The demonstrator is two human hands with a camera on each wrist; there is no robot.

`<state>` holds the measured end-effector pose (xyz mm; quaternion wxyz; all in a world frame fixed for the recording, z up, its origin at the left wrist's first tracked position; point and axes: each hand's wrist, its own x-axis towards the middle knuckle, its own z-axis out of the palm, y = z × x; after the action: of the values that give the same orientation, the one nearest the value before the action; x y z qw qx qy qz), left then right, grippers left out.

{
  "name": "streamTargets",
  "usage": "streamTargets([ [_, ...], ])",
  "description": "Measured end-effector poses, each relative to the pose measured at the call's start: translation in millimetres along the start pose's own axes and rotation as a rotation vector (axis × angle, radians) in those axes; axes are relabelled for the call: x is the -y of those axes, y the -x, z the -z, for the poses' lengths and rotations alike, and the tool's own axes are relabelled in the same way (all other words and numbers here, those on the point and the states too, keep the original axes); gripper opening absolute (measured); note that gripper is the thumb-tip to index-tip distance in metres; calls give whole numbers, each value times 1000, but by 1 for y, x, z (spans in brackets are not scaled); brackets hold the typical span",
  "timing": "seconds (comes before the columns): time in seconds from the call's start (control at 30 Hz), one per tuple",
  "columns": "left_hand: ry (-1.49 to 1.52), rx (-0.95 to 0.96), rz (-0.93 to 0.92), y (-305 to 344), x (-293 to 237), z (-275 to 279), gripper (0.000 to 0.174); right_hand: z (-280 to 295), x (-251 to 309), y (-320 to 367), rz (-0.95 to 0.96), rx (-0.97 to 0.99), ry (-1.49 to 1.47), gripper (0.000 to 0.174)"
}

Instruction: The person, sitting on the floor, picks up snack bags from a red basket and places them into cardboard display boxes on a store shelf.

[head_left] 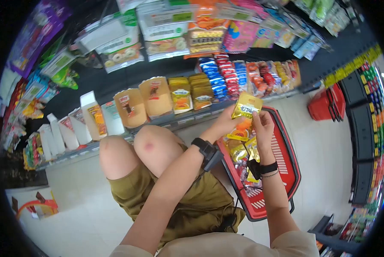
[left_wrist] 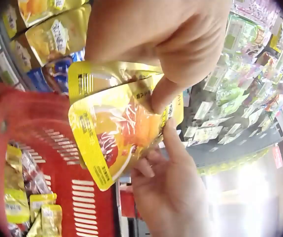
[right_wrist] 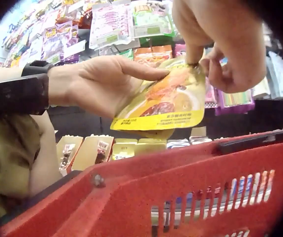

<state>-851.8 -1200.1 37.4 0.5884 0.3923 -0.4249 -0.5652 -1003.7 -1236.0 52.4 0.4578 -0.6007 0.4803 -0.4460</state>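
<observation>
Over the red basket, the left hand (head_left: 227, 123) grips yellow snack pouches with orange fruit pictures (head_left: 243, 127). In the left wrist view, at least two yellow pouches (left_wrist: 126, 121) overlap, the left thumb pressed on the front one. The right hand (head_left: 263, 128) pinches their top edge between thumb and fingers. In the right wrist view, the left hand (right_wrist: 99, 84) holds the pouch (right_wrist: 168, 101) from the side, and the right hand (right_wrist: 230, 47) is at its upper corner. Part of the rear pouch is hidden.
The red basket (head_left: 286, 147) holds several yellow and silvery packets (head_left: 239, 150). Ahead runs a low shelf with open cartons (head_left: 130, 107), gold pouches (head_left: 181, 96) and blue packets (head_left: 213, 79); bagged snacks (head_left: 166, 45) hang above. More red baskets (head_left: 324, 105) stand at the right.
</observation>
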Motion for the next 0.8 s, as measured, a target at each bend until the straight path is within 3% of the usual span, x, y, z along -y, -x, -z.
streamTargets([
  [0.03,-10,-32,-4,3,-7,10,42,-12,4,-4,0,31,-12,10],
  [0.1,-405,-201,-130,6,-19,29,39,-34,9,-11,28,110,-109,13],
  [0.13,-374,-330,-184,3,-10,38,39,-49,6,-17,152,145,-89,16],
  [0.3,-734,-532,-194,21,-26,97,36,-116,-3,-36,122,350,-86,20],
  [0.37,-1119,-782,-314,26,-16,120,30,-143,-11,-42,210,393,67,22],
  [0.5,-966,-767,-136,33,5,158,23,-177,-30,-44,231,435,196,23],
  [0.57,-990,-788,72,39,4,161,22,-188,-46,-47,257,461,263,22],
  [0.73,-989,-796,-19,42,20,169,20,-195,-49,-42,278,363,292,19],
  [0.8,-968,-786,-61,41,20,171,19,-194,-43,-39,273,348,436,19],
])
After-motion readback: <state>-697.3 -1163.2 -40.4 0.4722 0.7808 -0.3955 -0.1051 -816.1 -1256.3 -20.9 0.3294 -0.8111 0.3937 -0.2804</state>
